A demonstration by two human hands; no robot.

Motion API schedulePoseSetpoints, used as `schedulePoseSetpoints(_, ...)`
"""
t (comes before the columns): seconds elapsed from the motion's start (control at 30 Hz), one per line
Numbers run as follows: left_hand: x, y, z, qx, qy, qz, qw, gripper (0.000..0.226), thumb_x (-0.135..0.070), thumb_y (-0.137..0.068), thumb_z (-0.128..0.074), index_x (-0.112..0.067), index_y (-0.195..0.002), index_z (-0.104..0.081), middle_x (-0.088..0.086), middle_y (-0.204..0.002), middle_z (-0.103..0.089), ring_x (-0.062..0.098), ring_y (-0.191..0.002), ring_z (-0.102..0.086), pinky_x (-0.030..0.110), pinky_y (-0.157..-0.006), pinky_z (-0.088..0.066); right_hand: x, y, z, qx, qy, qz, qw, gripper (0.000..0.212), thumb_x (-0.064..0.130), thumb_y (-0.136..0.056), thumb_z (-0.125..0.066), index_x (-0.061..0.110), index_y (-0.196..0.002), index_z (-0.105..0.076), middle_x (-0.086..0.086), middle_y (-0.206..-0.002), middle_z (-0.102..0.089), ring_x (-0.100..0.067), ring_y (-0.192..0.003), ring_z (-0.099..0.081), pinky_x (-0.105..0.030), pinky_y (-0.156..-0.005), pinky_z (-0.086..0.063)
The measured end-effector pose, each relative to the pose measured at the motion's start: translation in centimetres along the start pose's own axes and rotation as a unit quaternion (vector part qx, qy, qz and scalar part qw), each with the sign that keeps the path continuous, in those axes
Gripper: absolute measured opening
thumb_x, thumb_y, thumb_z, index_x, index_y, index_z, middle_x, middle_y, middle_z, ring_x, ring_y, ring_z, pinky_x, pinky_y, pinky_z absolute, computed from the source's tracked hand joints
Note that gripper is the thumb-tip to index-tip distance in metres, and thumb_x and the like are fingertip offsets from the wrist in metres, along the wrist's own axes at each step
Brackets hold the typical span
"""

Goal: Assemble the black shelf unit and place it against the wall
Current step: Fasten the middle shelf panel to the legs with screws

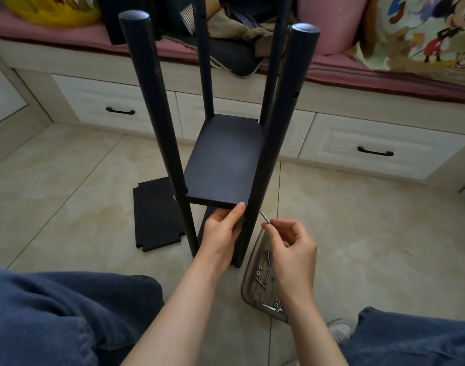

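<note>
While the right grip (292, 249) pinches the slim bolt (264, 216) by its tail, tip at the near pole (278, 128) just ahead of the fingertips, the bolt is best kept square to the pole's hole and turned lightly until the thread catches. Just left of it, the left grip (222, 228) clasps the shelf board (226, 165) by its front edge and should hold it level. The half-built shelf unit (157, 114) stands upright on the floor directly ahead, and spare bolts lie in the tray (244, 283) beneath the right grip.

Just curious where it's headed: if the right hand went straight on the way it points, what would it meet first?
The right hand pinches a thin metal rod aimed up-left at the near right pole. It would probably meet that pole first; the tip looks nearly there, depth unclear.
</note>
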State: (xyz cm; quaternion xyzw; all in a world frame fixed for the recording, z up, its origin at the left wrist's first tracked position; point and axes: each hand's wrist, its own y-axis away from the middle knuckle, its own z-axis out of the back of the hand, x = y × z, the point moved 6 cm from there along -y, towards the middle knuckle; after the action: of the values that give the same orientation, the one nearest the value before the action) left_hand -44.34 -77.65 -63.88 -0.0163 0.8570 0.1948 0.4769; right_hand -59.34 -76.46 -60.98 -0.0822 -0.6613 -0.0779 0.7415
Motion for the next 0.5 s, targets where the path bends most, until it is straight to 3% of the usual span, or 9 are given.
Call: schedulePoseSetpoints(0.5,0.4,-0.1,0.2,0.018,0.018,0.026,0.999,0.021,-0.02,-0.098,-0.06,-0.011,-0.117,-0.066,0.013,-0.117,-0.073,0.024,-0.112,-0.069,0.032,-0.095,-0.049,1.0,-1.0,-1.4,0.036,0.004,-0.007,0.999,0.012,0.009,-0.085,-0.075,0.019,-0.084,-0.07,0.007,-0.077,-0.073,0.001,-0.077,-0.068,-0.011,-0.069,-0.05)
